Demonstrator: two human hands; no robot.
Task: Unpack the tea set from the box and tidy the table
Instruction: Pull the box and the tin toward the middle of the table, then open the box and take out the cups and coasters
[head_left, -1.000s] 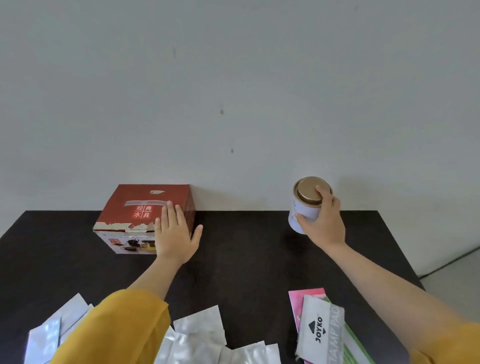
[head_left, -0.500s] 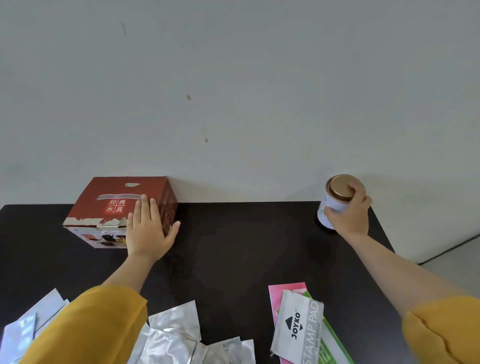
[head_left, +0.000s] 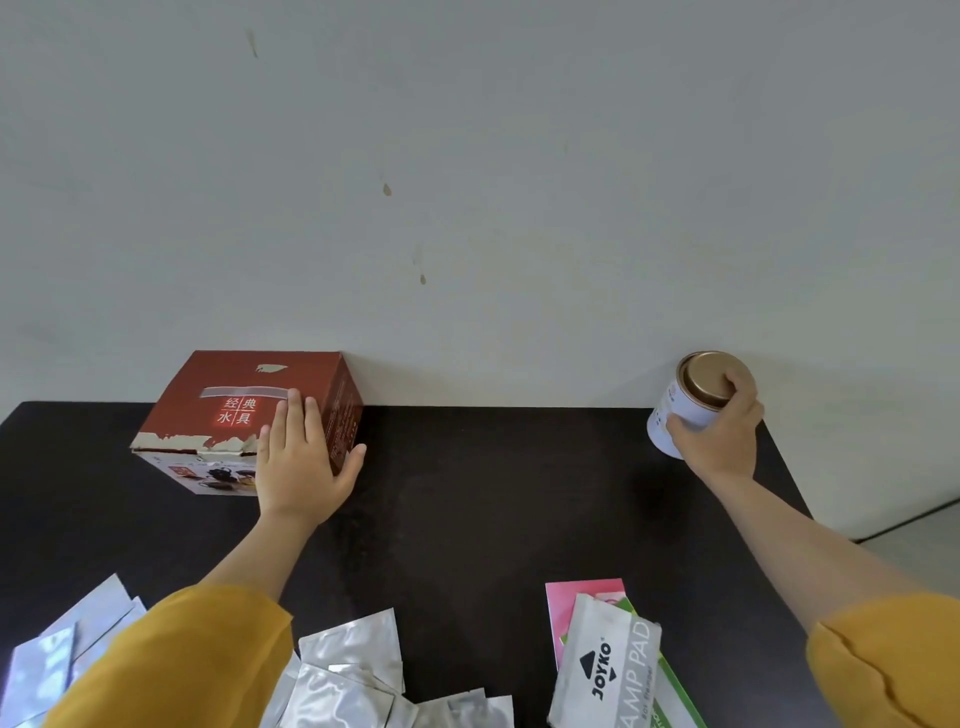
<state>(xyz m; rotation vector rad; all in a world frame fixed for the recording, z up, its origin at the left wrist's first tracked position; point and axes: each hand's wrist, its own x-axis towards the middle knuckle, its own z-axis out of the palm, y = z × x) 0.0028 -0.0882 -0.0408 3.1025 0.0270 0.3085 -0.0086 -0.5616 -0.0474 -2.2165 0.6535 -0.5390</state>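
A closed red tea set box (head_left: 228, 400) with a taped lid stands at the back left of the dark table (head_left: 493, 493), against the wall. My left hand (head_left: 301, 462) lies flat on its near right corner, fingers straight and thumb spread. At the table's far right corner my right hand (head_left: 722, 436) grips a white tin with a gold lid (head_left: 691, 400), tilted toward the left. Whether the tin's base touches the table is hidden by my hand.
Several silver foil sachets (head_left: 353, 670) lie along the near edge, with more sachets (head_left: 67, 649) at the near left. A white JOYKO stamp pad pack (head_left: 608, 670) sits on pink and green packets (head_left: 576, 603) at the near right. The table's right edge drops to the floor.
My right hand has carried the tin rightward and down to the table's far right corner. My left hand has stayed flat on the box.
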